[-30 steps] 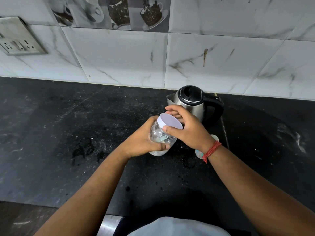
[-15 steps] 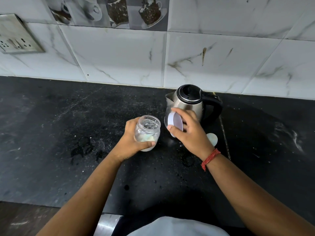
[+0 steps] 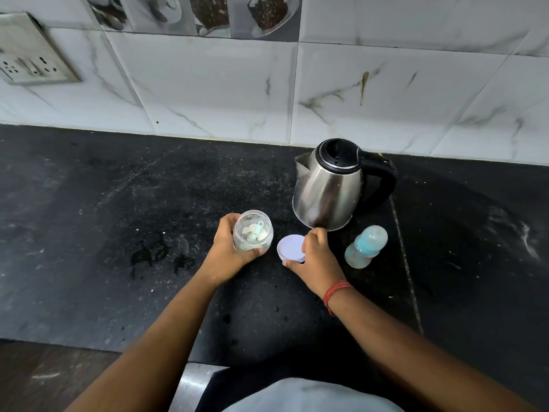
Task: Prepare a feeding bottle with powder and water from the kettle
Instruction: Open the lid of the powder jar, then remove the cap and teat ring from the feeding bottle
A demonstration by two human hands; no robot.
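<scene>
- my left hand is gripping the open powder jar.
- my right hand is holding its lid on the counter, beside the kettle.

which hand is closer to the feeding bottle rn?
Right. The right hand holds the white lid on the counter just left of the feeding bottle, not touching it. The left hand grips the powder jar farther left, beyond the lid.
</scene>
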